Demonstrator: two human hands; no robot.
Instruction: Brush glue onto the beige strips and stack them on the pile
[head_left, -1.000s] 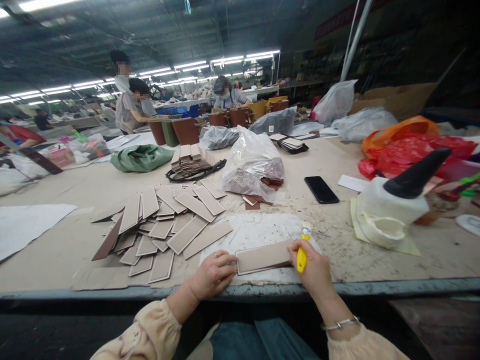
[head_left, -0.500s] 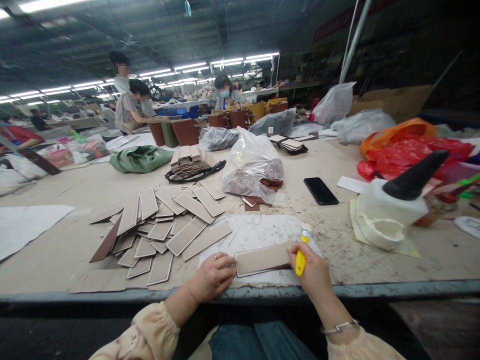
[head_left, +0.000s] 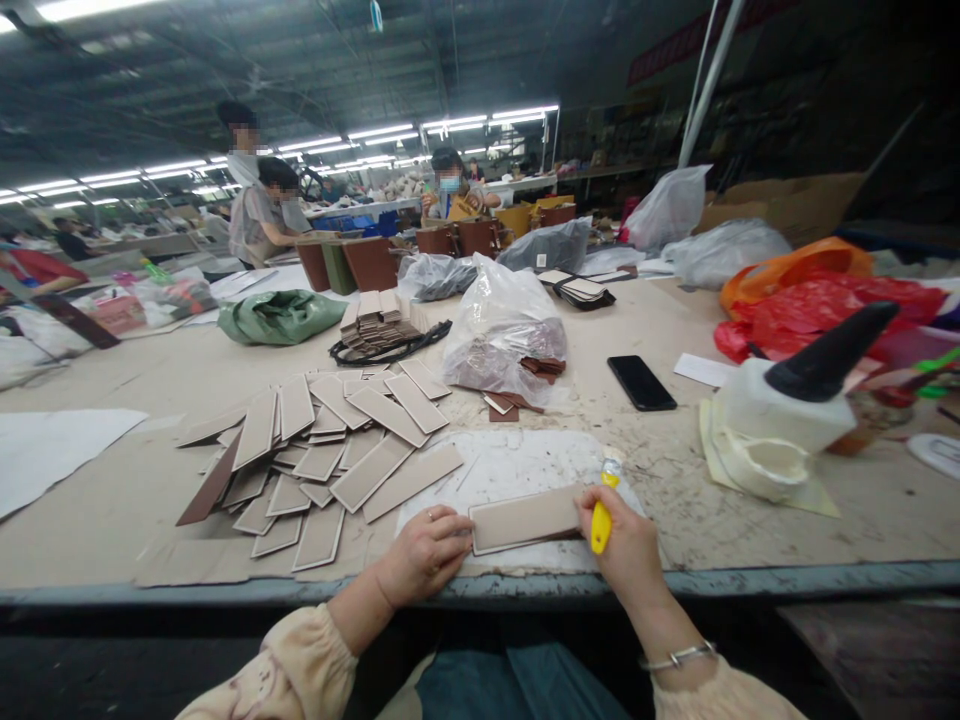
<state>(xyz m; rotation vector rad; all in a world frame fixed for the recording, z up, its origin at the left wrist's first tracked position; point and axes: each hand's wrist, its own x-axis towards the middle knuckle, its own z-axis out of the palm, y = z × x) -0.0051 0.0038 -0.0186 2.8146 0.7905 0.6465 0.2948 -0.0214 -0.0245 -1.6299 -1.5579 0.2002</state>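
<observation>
A beige rectangular panel (head_left: 525,520) with a pale border lies in front of me on a white sheet (head_left: 517,455). My left hand (head_left: 429,552) has its fingers closed at the panel's left end. At the other end, my right hand (head_left: 621,535) is wrapped round a brush (head_left: 601,527) with a yellow handle, whose bristle end points away from me. Fingers of that same hand also touch the panel's right edge, where dark layers show underneath. A loose heap of similar panels (head_left: 375,470) spreads to the left of the sheet.
Beyond the heap are a stack of panels (head_left: 379,325), a green bag (head_left: 281,318) and a clear plastic bag (head_left: 502,330). To the right lie a phone (head_left: 641,383) and a white container with a black spout (head_left: 787,410). Co-workers (head_left: 262,210) work at the back.
My hands, the brush and the panel hold the same position. In the background, a masked co-worker has raised their hands with a yellowish piece.
</observation>
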